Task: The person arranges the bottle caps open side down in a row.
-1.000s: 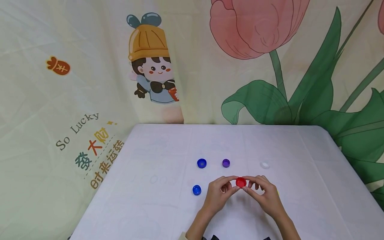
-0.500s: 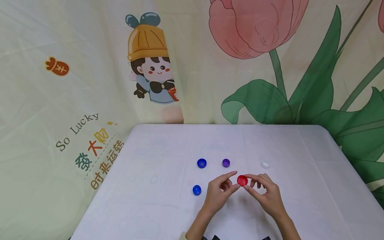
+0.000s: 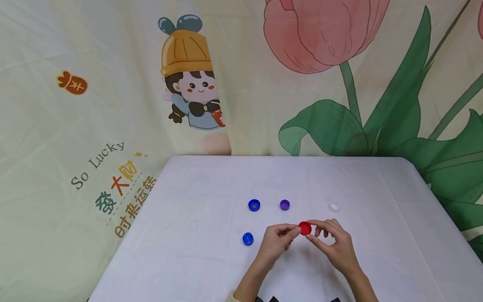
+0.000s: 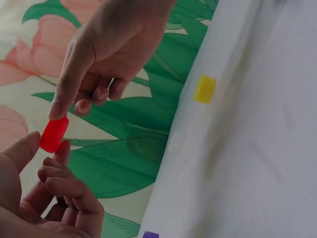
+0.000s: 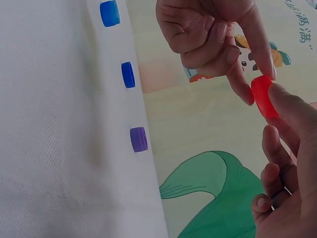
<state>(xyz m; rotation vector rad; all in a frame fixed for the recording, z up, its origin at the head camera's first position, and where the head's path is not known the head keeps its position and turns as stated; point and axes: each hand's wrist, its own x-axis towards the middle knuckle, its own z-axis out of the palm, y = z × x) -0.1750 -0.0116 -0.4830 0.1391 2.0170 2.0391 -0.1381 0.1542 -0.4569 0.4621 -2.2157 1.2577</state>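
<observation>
Both hands hold a red bottle cap (image 3: 305, 228) above the table, its hollow side facing the head camera. My left hand (image 3: 276, 243) pinches the cap's left edge between thumb and index finger. On the other side, the right hand (image 3: 337, 244) grips it by thumb and index finger, the other fingers loosely curled. In the left wrist view the red cap (image 4: 54, 134) appears side-on between the two hands. The right wrist view also has the red cap (image 5: 264, 97), partly covered by the right thumb.
On the white table (image 3: 181, 260) lie two blue caps, one farther back (image 3: 254, 205) and one nearer (image 3: 247, 239). A purple cap (image 3: 284, 204) and a whitish ring-like cap (image 3: 334, 207) stand farther right. The yellow cap (image 4: 205, 89) shows in the left wrist view.
The left index finger lifted off the cap half a second ago and has now come back to its left edge. The cap has shifted slightly right. The right hand keeps its hold.
</observation>
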